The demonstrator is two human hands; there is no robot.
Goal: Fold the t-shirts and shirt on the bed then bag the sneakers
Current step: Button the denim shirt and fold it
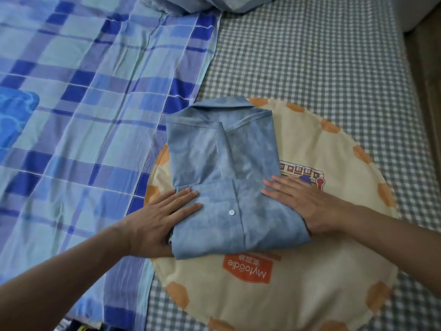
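Your left hand (157,223) lies flat with straight fingers on the left side of the folded blue collared shirt (229,177), and your right hand (303,199) presses flat on its right side; neither grips anything. The shirt sits folded, collar away from you and a white snap showing, on a round cream cushion with orange patches (298,295), toward the cushion's left edge. The cushion rests on the grey checked sheet (310,56), beside the blue plaid blanket (83,91).

round cream cloth (298,295) with orange patches and a "myfoodie" label lies on grey gingham sheet (310,56); blue plaid blanket (95,91) beside it, maybe a pillow (210,3) up top.
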